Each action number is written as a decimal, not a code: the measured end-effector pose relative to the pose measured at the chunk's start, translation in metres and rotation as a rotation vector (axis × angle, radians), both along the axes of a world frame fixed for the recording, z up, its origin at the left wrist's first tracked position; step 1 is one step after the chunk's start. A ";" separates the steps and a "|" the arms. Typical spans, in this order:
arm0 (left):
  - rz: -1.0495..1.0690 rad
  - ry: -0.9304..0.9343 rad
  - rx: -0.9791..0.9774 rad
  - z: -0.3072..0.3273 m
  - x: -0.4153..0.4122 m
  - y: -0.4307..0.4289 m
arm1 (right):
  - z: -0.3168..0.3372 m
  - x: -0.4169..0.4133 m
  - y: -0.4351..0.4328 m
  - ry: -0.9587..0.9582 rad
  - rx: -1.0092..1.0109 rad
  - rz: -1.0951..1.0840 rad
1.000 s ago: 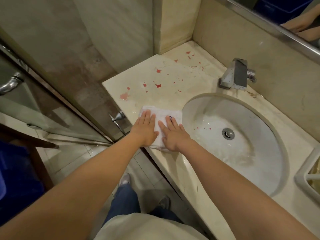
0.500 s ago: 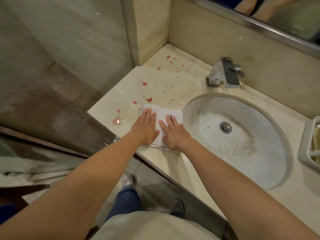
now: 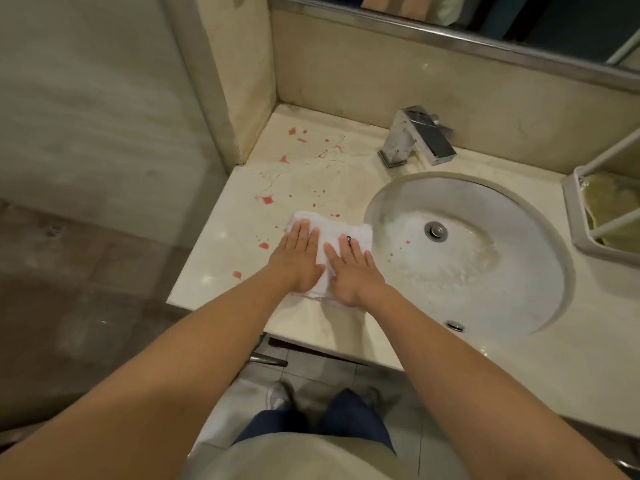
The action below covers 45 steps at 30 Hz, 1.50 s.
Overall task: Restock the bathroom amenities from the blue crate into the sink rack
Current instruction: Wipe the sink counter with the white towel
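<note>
A folded white towel (image 3: 358, 233) lies on the cream countertop (image 3: 301, 181), just left of the oval sink basin (image 3: 491, 202). My left hand (image 3: 298, 258) presses flat on the towel's left half, fingers straight. My right hand (image 3: 353, 268) lies flat on its right half, fingers spread and straight. A small dark mark on the towel shows by my right fingertips. The white sink rack (image 3: 575, 209) stands at the counter's right edge, only partly in view. The blue crate is out of view.
A square chrome faucet (image 3: 419, 136) stands behind the basin. Red flecks dot the counter to the left. A mirror edge (image 3: 450, 32) runs along the back wall. A glass shower partition (image 3: 197, 81) bounds the counter on the left. My feet stand on tiled floor below.
Both hands stay flat on the towel in the same place. The view has swung right, so the blue crate at the far left has left view and the rack shows more.
</note>
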<state>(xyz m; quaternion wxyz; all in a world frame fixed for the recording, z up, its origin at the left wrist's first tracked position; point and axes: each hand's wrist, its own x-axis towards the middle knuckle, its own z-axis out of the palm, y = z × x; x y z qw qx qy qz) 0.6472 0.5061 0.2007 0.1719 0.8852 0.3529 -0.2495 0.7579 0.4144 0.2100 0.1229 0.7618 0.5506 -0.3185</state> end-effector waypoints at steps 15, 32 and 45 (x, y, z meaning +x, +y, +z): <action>-0.068 0.010 0.002 -0.001 0.040 0.069 | 0.003 0.031 0.065 -0.017 -0.037 -0.055; -0.071 0.020 0.009 0.000 0.104 0.158 | -0.001 0.097 0.149 -0.009 -0.022 -0.052; -0.020 -0.047 0.006 -0.003 0.142 0.211 | -0.007 0.138 0.209 0.016 0.029 -0.097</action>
